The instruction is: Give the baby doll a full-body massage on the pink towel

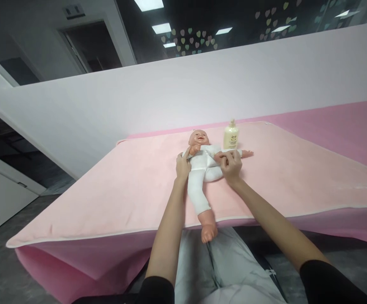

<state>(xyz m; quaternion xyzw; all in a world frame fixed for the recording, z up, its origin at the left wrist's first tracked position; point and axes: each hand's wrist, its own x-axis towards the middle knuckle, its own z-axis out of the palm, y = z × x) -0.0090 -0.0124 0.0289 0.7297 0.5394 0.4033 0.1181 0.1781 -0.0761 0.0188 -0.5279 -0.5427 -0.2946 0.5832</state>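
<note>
A baby doll [197, 188] with a white cloth body lies on its back, head away from me. My left hand [183, 164] is closed round the doll's arm at the left side of its chest. The doll's small hand [195, 149] shows just past my thumb. On the right, my right hand [231, 165] grips the foot of the doll's bent leg, its fingers partly covering it. The doll's other leg stretches toward me, and its foot [209, 232] hangs over the table edge. Beyond my right hand the doll's other arm [247, 153] reaches outward.
A pale yellow pump bottle [231, 137] stands upright behind my right hand. A light pink blanket [132, 181] covers the table over a darker pink cloth [344, 122]. Behind the table rises a white partition [202, 93] with dark glass above.
</note>
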